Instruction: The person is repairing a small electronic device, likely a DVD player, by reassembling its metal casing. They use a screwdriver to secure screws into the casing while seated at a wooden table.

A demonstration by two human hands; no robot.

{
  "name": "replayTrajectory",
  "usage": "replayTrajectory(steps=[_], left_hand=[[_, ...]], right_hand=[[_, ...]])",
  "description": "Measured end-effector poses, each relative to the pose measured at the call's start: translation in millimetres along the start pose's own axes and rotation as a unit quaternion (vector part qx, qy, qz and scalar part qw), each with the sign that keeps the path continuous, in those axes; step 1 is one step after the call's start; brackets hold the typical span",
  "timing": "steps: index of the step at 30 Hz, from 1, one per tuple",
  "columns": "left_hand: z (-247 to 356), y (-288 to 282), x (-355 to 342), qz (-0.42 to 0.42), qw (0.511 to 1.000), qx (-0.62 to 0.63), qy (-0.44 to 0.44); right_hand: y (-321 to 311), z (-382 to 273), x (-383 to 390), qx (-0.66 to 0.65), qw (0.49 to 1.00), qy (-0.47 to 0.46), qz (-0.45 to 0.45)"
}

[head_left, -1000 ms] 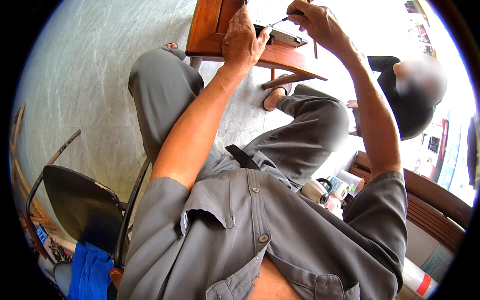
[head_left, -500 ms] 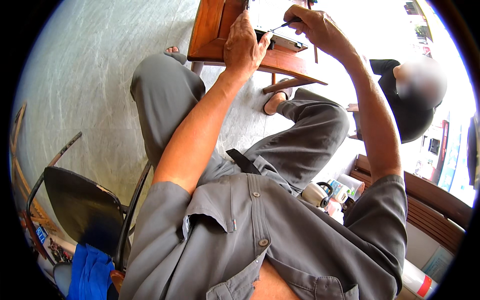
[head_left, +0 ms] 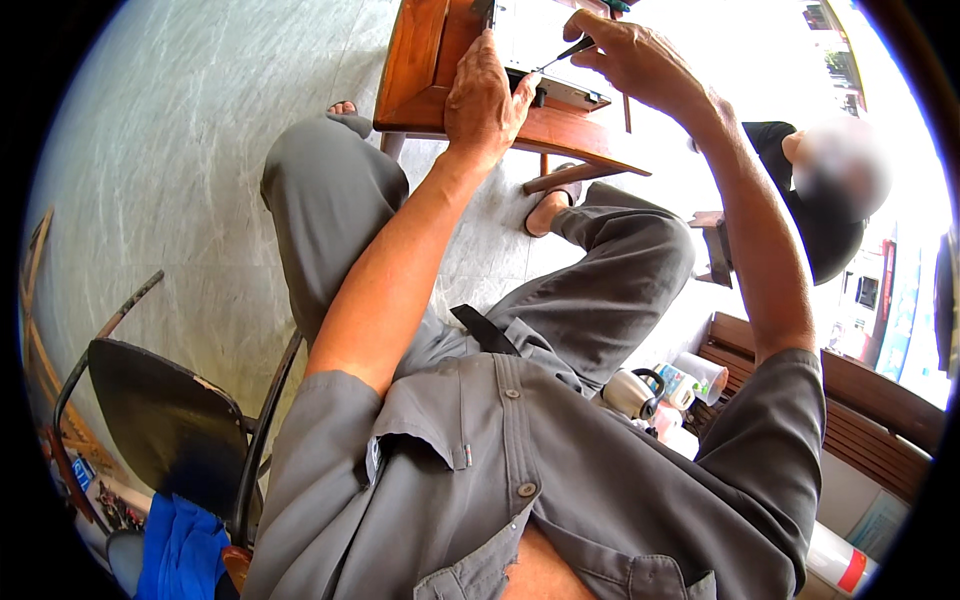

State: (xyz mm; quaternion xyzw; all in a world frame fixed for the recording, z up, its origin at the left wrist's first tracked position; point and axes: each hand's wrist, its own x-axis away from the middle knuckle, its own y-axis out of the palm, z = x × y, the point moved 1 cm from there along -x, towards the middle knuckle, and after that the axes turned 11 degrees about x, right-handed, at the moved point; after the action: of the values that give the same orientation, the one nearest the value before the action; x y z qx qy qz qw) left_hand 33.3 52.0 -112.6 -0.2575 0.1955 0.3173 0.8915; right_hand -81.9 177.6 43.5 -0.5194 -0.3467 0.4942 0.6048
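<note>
A flat, pale metal-cased device (head_left: pixel 572 93) with a dark near edge lies on the wooden table at the top of the view; its far part is cut off. My left hand (head_left: pixel 484 108) rests against its near left corner, fingers stretched along the side and thumb apart on the near edge. Between the fingers of my right hand (head_left: pixel 640 62) is a thin screwdriver (head_left: pixel 575 48) with a dark handle. It slants down to the left, its tip at the near edge close to my left thumb. What the tip touches is too small to tell.
The reddish wooden table (head_left: pixel 410 90) stands beyond my knees. A black chair (head_left: pixel 165 420) with a blue cloth (head_left: pixel 183 545) is at left. A person in black (head_left: pixel 835 235) sits at right. A kettle (head_left: pixel 630 392) and several containers stand near a slatted wooden bench (head_left: pixel 870 410).
The screwdriver and my right hand have shifted slightly left, and my right elbow has swung a little outward. My left hand stays at the device's corner. The table sits slightly lower in view.
</note>
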Motion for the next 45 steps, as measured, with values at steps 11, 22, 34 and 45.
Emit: replayTrajectory(steps=[11,22,34,45], left_hand=[[-2,1,-1,0.000,1.000,-0.007,-0.006],[1,3,-1,0.001,1.000,0.003,-0.010],[-2,3,0,0.002,1.000,0.005,-0.007],[0,0,-1,-0.006,1.000,0.011,-0.015]], right_hand=[[14,10,-1,0.047,0.999,-0.011,0.006],[8,15,3,0.078,0.996,0.014,-0.039],[-22,-11,-10,0.081,0.984,0.104,-0.116],[-15,-7,-11,0.049,0.988,0.100,-0.106]])
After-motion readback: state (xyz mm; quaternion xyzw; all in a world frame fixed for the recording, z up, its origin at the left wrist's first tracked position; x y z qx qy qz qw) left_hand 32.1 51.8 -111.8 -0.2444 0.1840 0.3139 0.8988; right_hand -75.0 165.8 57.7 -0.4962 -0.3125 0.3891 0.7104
